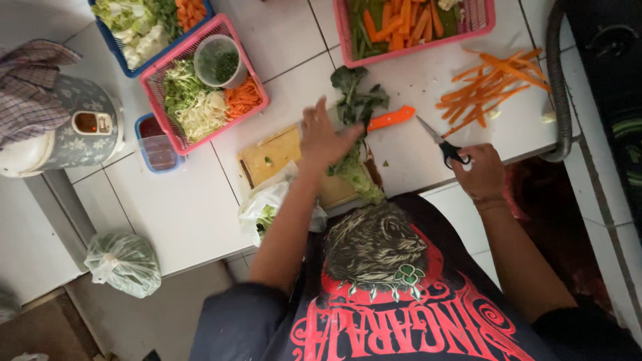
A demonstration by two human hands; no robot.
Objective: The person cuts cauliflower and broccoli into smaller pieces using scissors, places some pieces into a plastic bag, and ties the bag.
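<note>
Head view, looking straight down on a white tiled counter (187,200).

Left hand (323,138): fingers spread, palm down on a bunch of dark leafy greens (354,107), slightly blurred; pressing or gathering, not clenched. The bunch lies across the far end of a pale wooden chopping board (277,157). Its long axis runs away from the body, leaf tips toward the far pink basket of carrot sticks and green beans (414,27), cut stems and paler pieces toward the near counter edge.

Right hand (480,175): closed around the black handles of a pair of scissors (441,142), blades parted, tips pointing up-left toward the greens. Scissors well apart from the bunch; an orange-handled knife (391,118) lies between them, just beside the leaves.

Left hand is on the greens; right is the farther one.

Loose carrot sticks (488,87) lie beyond the right hand.
</note>
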